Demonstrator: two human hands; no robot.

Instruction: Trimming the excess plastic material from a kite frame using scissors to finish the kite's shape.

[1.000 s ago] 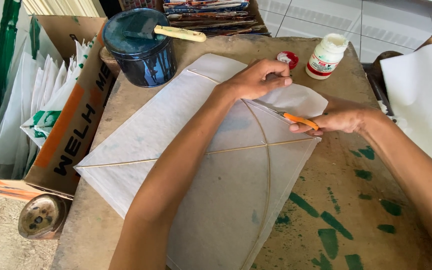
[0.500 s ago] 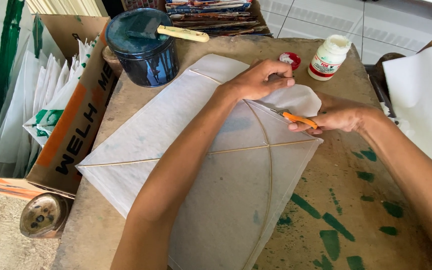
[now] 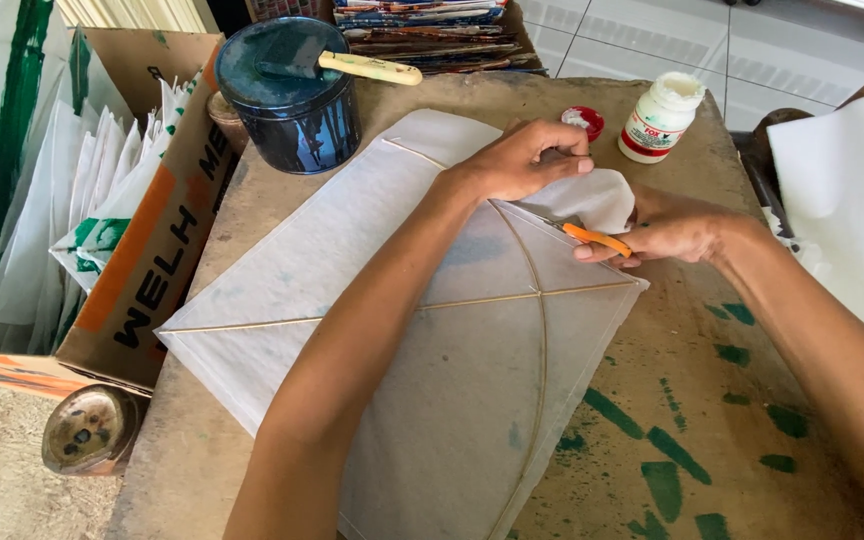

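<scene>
Kite: one white paper kite (image 3: 352,290) lies flat on the worn brown table (image 3: 752,420); all places below are given from it. Two thin sticks show through the paper, one bowed and one running across it.
Left hand: one left hand (image 3: 522,160) rests on the kite's far corner, fingers curled and pressing the paper down; it grasps nothing but the sheet beneath it.
Right hand: one right hand (image 3: 667,230) sits at the kite's right edge, fingers closed around one small orange-handled cutter (image 3: 597,238), whose tip lies on the paper near the bowed stick.
Loose flap: one flap of white paper (image 3: 597,195) lifts off the kite between the two hands.
Tin: one dark blue tin (image 3: 292,95) stands just beyond the kite's far-left edge, with one brush (image 3: 352,65) laid across its top, its handle pale.
Glue bottle: one white bottle (image 3: 660,118) stands beyond the kite's far corner, to the right of the left hand.
Red cap: one red cap (image 3: 582,122) lies between that bottle and the left hand.
Cardboard box: one box (image 3: 152,270) stands left of the kite, filled with upright white sheets; their number cannot be counted.
Paper stack: one pile of white paper (image 3: 842,200) lies well to the right of the kite.
Green marks: several paint smears (image 3: 652,450) stain the table right of the kite's near edge.
</scene>
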